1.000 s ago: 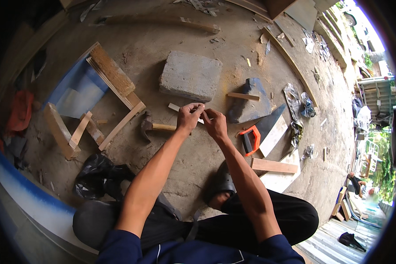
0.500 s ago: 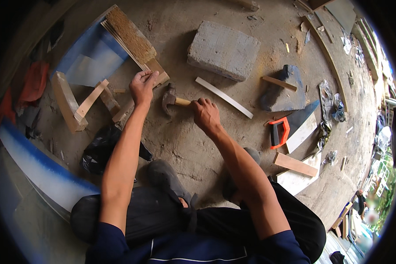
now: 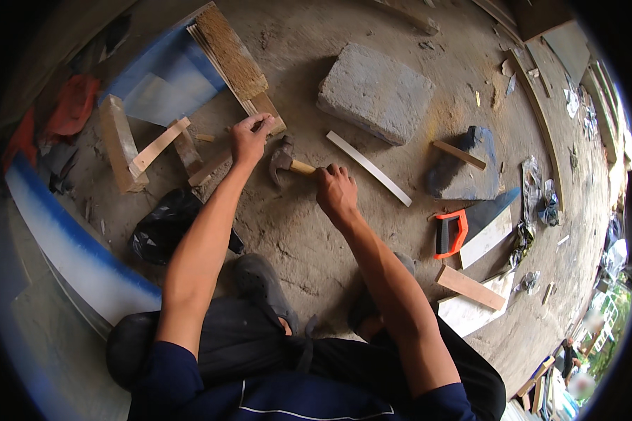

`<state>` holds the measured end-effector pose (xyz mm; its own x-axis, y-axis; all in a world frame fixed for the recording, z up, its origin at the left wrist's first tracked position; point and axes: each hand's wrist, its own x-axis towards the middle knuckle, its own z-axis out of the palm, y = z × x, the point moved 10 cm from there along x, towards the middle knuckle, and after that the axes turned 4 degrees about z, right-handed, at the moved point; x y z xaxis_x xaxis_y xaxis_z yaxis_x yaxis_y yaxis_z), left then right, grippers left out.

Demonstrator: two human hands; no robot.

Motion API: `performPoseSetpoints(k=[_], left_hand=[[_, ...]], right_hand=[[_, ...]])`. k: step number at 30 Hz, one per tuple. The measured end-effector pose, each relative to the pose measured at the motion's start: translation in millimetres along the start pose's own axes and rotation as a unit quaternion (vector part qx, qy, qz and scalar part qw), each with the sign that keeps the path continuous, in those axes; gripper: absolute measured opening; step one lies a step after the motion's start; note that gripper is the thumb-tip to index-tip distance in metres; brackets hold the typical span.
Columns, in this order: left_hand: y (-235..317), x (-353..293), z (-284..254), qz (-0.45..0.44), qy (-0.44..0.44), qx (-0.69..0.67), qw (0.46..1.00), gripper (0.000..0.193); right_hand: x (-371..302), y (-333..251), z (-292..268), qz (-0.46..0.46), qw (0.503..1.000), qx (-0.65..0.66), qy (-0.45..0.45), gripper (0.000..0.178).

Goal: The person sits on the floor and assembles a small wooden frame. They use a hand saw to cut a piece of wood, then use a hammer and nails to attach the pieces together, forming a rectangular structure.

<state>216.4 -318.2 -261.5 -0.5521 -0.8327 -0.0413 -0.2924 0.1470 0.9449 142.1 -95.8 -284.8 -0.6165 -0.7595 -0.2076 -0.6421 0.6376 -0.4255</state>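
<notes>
My right hand [image 3: 338, 193] is wrapped round the wooden handle of a claw hammer [image 3: 281, 163], whose dark metal head points left. The hammer is low over the floor, just below my left hand. With fingertips pinched together, my left hand [image 3: 249, 142] is held at the near end of a wooden piece [image 3: 269, 105]. Whatever is between those fingertips is too small to make out. A rough brown block [image 3: 232, 55] lies along the far part of that wood. To the right of the hammer, a thin white strip [image 3: 369, 168] lies on the floor.
A concrete block [image 3: 378, 91] lies ahead. On the right are an orange-handled handsaw [image 3: 451, 234], a dark block [image 3: 467, 172] and a short board [image 3: 470, 286]. Wooden pieces [image 3: 122, 146], a black plastic bag [image 3: 165, 228] and a blue-white curved panel [image 3: 77, 235] are left.
The whole view has shifted, so the floor things appear farther right. The hammer head is slightly closer to my left hand. Both hands keep the same grip.
</notes>
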Motion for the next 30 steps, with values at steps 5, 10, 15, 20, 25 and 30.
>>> performPoseSetpoints(k=[5, 10, 15, 20, 25, 30], left_hand=[[1, 0, -1, 0.035, 0.010, 0.023, 0.999, 0.024], [7, 3, 3, 0.070, -0.001, 0.066, 0.995, 0.025], [5, 3, 4, 0.081, 0.019, 0.057, 0.995, 0.023], [4, 2, 3, 0.084, 0.030, 0.089, 0.992, 0.024], [7, 1, 3, 0.095, 0.042, 0.094, 0.990, 0.027], [9, -1, 4, 0.108, 0.043, 0.116, 0.986, 0.027]], right_hand=[[-1, -2, -2, 0.000, 1.000, 0.014, 0.004, 0.029], [-2, -1, 0, 0.000, 1.000, 0.015, -0.002, 0.033], [-3, -3, -4, -0.017, 0.999, 0.005, 0.045, 0.031], [-3, -2, -3, -0.012, 0.999, 0.002, 0.045, 0.032], [-3, -1, -3, -0.008, 0.999, 0.004, 0.042, 0.032], [-3, -1, -2, -0.006, 1.000, 0.013, 0.027, 0.033]])
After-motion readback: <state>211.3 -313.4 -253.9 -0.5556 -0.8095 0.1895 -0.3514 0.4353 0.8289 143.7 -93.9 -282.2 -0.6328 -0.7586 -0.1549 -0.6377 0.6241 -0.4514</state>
